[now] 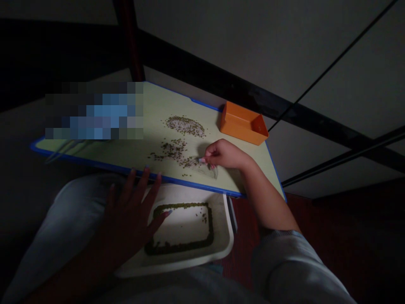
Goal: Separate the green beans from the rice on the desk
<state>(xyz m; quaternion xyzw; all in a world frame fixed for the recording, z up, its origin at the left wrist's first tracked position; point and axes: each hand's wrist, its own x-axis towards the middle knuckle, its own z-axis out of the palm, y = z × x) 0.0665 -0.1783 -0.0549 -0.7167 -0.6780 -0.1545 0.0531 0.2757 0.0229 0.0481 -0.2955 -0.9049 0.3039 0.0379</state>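
Observation:
My right hand (221, 154) is closed in a pinch low over the pale board (221, 122). Its fingers seem to grip a thin, see-through piece (207, 171), whose kind I cannot make out in the dim light. Beside those fingertips lies a loose pile of small greenish beans or seeds (172, 150), mixed with paler grains. A second, wider pile (186, 126) sits farther back. My left hand (136, 207) is open, fingers spread, at the board's front edge and partly over a white basin (229, 236). Greenish grains (182, 247) line the basin's bottom edges.
An orange open box (243, 126) stands at the board's back right corner. At the left, a pixelated blue patch (107, 112) hides something with pale thin loops (63, 150). Behind the board are light panels (253, 46) with dark strips. A dark red floor (247, 253) shows below.

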